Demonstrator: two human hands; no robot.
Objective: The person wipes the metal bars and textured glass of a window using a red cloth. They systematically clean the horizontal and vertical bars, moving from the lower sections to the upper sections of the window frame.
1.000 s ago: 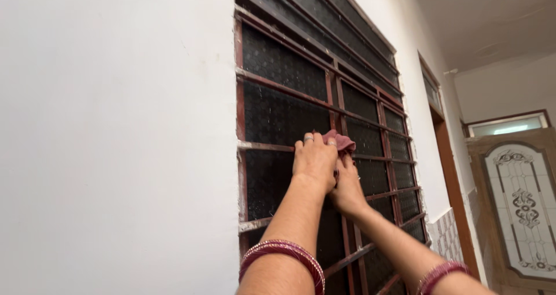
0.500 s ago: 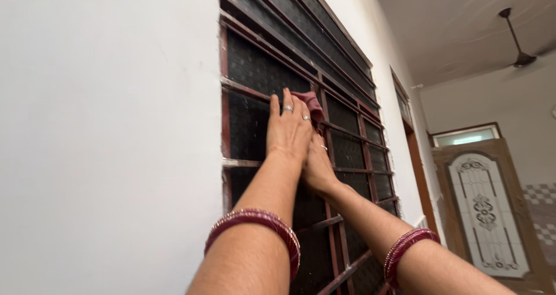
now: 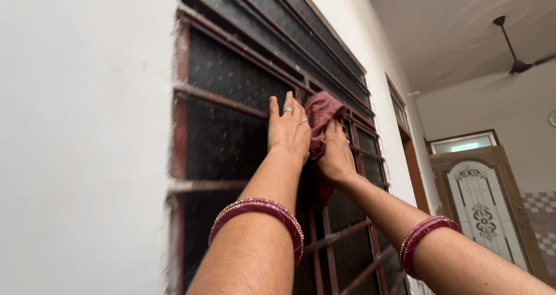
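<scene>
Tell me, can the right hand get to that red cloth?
Yes, it looks so: the right hand already presses on the maroon cloth against the window grille, with nothing between them. The left hand lies flat beside it.

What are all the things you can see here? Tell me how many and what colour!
cloth: one, maroon, pressed on the window grille, upper middle
window grille: one, reddish-brown bars over dark patterned glass, set in the wall
wall: one, white, left
door: one, wooden with frosted patterned glass, far right
ceiling fan: one, dark, top right
bangles: two sets, maroon, one per wrist
left hand: flat on the grille
right hand: holding the cloth
</scene>
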